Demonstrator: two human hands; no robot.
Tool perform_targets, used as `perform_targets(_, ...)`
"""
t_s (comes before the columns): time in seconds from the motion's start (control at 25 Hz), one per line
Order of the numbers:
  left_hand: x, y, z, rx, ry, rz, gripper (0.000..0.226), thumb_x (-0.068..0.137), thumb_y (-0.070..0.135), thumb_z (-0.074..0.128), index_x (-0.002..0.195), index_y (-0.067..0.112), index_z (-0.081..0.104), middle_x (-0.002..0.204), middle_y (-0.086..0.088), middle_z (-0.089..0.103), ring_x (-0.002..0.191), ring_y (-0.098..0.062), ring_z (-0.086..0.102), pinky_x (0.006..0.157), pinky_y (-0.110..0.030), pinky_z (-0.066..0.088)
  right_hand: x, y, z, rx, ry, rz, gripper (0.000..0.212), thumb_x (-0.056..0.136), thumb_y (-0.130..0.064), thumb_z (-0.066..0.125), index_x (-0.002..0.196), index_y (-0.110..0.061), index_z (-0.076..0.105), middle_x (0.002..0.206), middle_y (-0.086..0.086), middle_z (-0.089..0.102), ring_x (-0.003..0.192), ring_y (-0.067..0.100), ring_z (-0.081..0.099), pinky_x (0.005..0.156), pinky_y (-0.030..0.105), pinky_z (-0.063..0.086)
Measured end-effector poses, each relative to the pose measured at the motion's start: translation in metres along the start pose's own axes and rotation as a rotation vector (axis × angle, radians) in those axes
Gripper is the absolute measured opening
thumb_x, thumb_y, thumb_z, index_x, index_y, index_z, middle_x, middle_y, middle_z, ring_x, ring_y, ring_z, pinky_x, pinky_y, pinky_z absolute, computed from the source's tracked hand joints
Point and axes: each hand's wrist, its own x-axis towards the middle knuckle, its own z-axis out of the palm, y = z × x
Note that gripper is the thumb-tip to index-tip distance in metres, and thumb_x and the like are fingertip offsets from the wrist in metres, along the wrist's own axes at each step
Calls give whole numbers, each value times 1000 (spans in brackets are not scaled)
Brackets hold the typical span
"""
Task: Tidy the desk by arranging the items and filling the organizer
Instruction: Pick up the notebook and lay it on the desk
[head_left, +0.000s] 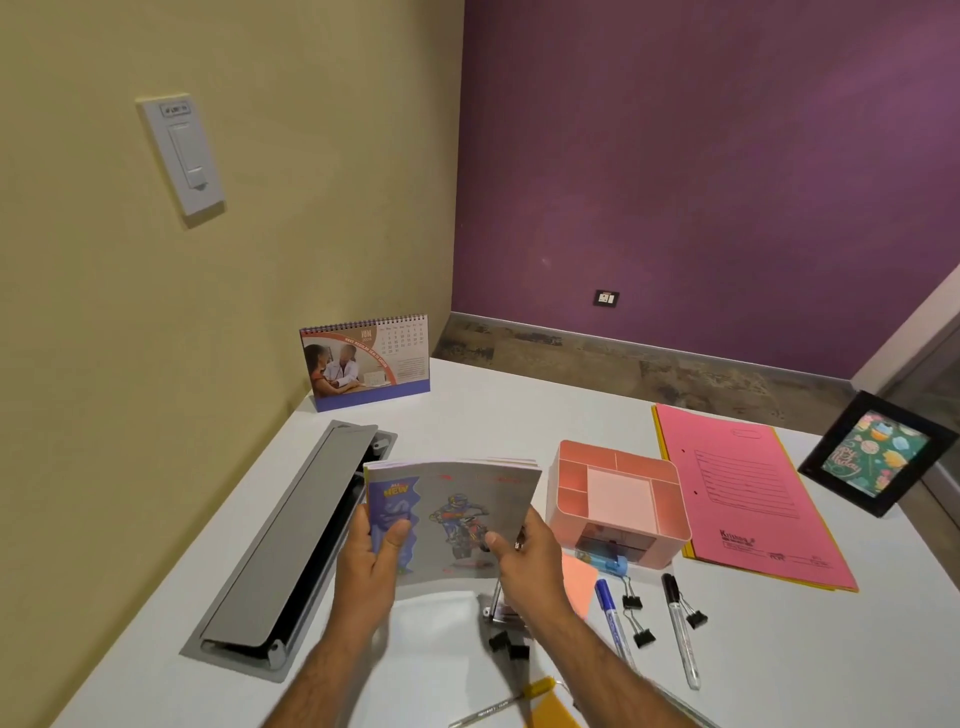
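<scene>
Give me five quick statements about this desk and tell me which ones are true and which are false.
1. Both hands hold the stack of notebooks above the desk. True: the left hand grips its left edge, the right hand its right edge.
2. The pink organizer's top compartments are full of pens. False: they look empty.
3. The pink folder lies to the right of the organizer. True.
4. The desk calendar lies flat. False: it stands upright near the yellow wall.
5. The binder clips are already in the organizer. False: they lie on the desk among the markers.
</scene>
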Motion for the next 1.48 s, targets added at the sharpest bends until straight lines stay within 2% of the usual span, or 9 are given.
perform_targets(0.16, 28, -14, 1, 22, -11, -26, 34, 96, 9, 58, 127, 23, 51, 110, 7, 66, 89, 1, 65, 70, -4, 46, 24, 3, 11, -36, 14, 3, 36, 88, -4, 64, 117, -25, 62, 105, -11, 71, 96, 6, 66, 67, 11, 51)
perform_targets(0.32, 48, -34, 3, 22, -26, -81, 43, 89, 27, 65, 131, 23, 54, 107, 5, 72, 92, -1, 69, 68, -10, 52, 42, 14, 15, -59, 11, 45, 35, 88, -2, 63, 109, -30, 59, 100, -14, 69, 93, 3, 65, 63, 8, 49)
perform_targets(0.52, 55, -57, 3, 56, -22, -146, 36, 95, 9, 61, 124, 29, 56, 103, 20, 72, 94, -11, 70, 72, -15, 55, 54, 28, 21, -115, 10, 56, 34, 90, -1, 61, 116, -23, 60, 107, -3, 69, 94, 2, 63, 62, 6, 49)
perform_targets(0.76, 55, -58, 2, 204, -63, -153, 38, 94, 7, 62, 111, 39, 50, 98, 29, 68, 87, 3, 65, 72, -11, 50, 59, 44, 22, -256, -36, 85, 35, 89, -2, 61, 120, -17, 59, 106, -7, 69, 95, 9, 66, 67, 5, 47)
perform_targets(0.88, 51, -71, -3, 330, -167, -198, 44, 95, 8, 60, 109, 47, 44, 101, 20, 68, 94, -3, 65, 82, -26, 51, 56, 54, 26, -361, -36, 119, 32, 91, -6, 60, 122, -15, 59, 111, -4, 70, 95, 13, 64, 70, 5, 43)
perform_targets(1.0, 63, -72, -3, 442, -202, -241, 36, 97, 10, 57, 115, 38, 42, 107, 3, 66, 92, -14, 66, 80, -37, 55, 64, 50, 29, -394, -36, 133, 29, 92, -6, 59, 120, -15, 58, 111, -3, 68, 91, 12, 60, 60, 2, 42)
perform_targets(1.2, 128, -46, 21, 480, -198, -229, 32, 95, 8, 61, 120, 20, 45, 103, -2, 65, 76, -5, 65, 59, -19, 50, 107, 25, 23, -343, 24, 159, 29, 86, -5, 63, 113, -16, 59, 98, -4, 67, 86, 14, 62, 58, 5, 41)
perform_targets(1.36, 190, -38, 50, 501, -196, -241, 28, 88, 4, 66, 114, 14, 62, 101, -4, 69, 67, -6, 62, 52, -10, 41, 169, 8, 17, -255, 116, 311, 25, 79, -3, 63, 101, -15, 65, 96, -1, 72, 85, 18, 66, 71, 26, 52)
perform_targets(1.48, 227, -45, 73, 557, -199, -236, 27, 87, 10, 71, 113, 9, 67, 96, -3, 65, 70, -13, 59, 52, -10, 38, 210, 8, 13, -240, 122, 385, 25, 77, -1, 58, 96, -13, 70, 94, 3, 73, 81, 19, 66, 58, 24, 52)
